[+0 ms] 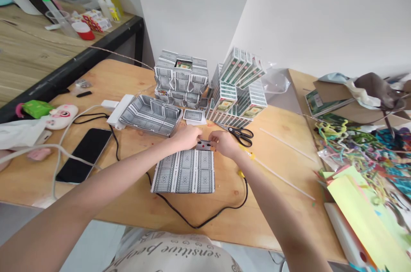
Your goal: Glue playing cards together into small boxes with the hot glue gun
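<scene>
Left hand (190, 137) and right hand (222, 142) pinch 1 card (203, 146) at opposite ends, likely to steady it; panel (184, 173) flat just bodyward of grip, presumably for easy access

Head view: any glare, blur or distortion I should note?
Head view: pale sheen on the table at lower left; same view, wide-angle stretching toward the sides, smearing the coloured strips at right; same view, the playing card between left hand and right hand looks soft.
</scene>
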Demonstrator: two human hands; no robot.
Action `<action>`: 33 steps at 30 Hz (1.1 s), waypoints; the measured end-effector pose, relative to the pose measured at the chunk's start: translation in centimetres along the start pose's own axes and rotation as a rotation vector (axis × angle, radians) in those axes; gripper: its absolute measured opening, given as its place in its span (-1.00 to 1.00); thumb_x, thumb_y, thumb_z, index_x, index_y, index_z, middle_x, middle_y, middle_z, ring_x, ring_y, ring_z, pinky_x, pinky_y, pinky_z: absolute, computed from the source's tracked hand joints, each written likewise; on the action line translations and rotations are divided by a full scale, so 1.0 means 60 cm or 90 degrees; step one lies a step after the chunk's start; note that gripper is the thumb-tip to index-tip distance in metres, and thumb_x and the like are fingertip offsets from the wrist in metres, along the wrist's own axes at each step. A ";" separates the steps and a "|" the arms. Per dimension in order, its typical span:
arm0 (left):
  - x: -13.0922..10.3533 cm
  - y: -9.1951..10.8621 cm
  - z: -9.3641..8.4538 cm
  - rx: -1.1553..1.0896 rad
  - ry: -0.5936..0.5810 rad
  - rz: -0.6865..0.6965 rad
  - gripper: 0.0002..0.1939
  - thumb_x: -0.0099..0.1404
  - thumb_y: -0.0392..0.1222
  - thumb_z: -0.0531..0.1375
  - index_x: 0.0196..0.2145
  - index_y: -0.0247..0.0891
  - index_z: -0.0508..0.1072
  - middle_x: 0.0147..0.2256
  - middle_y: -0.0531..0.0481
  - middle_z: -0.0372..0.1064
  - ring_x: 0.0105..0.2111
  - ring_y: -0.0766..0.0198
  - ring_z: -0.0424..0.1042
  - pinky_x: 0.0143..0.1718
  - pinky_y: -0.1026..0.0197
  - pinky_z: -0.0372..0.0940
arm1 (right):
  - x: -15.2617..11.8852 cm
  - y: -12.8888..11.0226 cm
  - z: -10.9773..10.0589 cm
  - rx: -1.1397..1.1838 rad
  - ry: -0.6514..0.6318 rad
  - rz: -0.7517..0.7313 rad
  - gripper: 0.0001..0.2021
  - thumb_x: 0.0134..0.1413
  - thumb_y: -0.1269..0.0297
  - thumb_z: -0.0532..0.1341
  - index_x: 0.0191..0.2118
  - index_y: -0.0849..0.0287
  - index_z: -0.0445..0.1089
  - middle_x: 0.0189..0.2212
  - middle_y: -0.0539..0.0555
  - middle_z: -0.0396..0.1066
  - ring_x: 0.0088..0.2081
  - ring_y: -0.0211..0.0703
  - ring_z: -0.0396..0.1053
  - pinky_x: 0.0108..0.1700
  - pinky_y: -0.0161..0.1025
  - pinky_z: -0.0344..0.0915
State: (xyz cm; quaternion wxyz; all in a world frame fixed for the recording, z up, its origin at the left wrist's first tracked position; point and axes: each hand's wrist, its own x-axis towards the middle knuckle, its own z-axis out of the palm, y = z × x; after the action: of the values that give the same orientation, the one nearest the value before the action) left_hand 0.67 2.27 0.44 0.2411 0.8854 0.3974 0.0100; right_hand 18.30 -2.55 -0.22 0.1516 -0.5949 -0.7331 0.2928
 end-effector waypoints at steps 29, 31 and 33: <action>0.001 0.013 0.014 -0.040 0.054 0.066 -0.78 0.06 -0.40 0.09 -0.42 -0.24 0.51 -0.41 -0.03 0.48 -0.35 0.23 0.42 -0.31 0.25 0.23 | 0.012 -0.034 -0.026 -0.096 -0.097 0.098 -0.79 -0.21 0.55 0.12 -0.50 0.20 0.49 -0.54 0.01 0.49 -0.50 -0.27 0.40 -0.46 -0.42 0.25; 0.001 0.014 0.015 -0.044 0.062 0.075 -0.78 0.05 -0.41 0.08 -0.43 -0.24 0.51 -0.41 -0.02 0.49 -0.35 0.23 0.42 -0.31 0.25 0.24 | 0.012 -0.038 -0.022 -0.126 -0.080 0.087 -0.78 -0.20 0.54 0.11 -0.50 0.20 0.49 -0.49 0.03 0.50 -0.42 -0.23 0.41 -0.39 -0.40 0.24; 0.000 0.016 0.013 -0.050 0.066 0.073 -0.78 0.05 -0.41 0.09 -0.44 -0.23 0.51 -0.41 -0.01 0.49 -0.35 0.23 0.42 -0.30 0.25 0.24 | 0.010 -0.038 -0.019 -0.148 -0.070 0.080 -0.77 -0.19 0.53 0.09 -0.48 0.19 0.48 -0.46 0.03 0.50 -0.39 -0.23 0.41 -0.36 -0.39 0.23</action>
State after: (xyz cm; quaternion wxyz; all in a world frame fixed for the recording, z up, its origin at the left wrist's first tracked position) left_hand 1.51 1.39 0.17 0.2539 0.8948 0.3570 0.0856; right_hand 17.01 -1.95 1.99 0.0225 -0.6360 -0.7307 0.2471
